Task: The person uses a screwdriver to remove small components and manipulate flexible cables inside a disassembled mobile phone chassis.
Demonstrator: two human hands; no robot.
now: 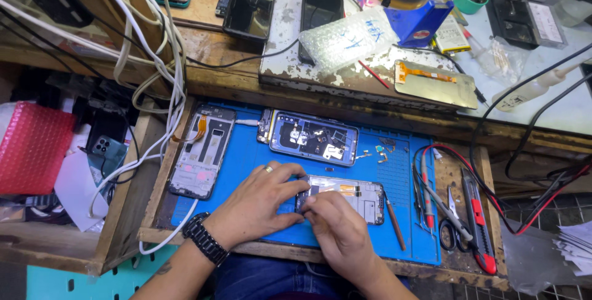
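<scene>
Opened phones on blue mat (246, 152): three (200, 152) (313, 138) (348, 192). Scissors (453, 223): one. Red utility knife (478, 226): one. Hands: two (256, 204) (339, 232).

matt blue rubbery work mat (246, 158) | rough worn wooden tray (157, 170) around mat | glossy metal-and-plastic opened phone frame (351, 192) on mat | peeling white painted board (290, 59) behind mat | red plastic-handled cutter (478, 226) right of mat

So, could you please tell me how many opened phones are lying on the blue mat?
3: one under both hands, one at the mat's top centre, one at its left edge. More phones lie on the bench above, off the mat.
</scene>
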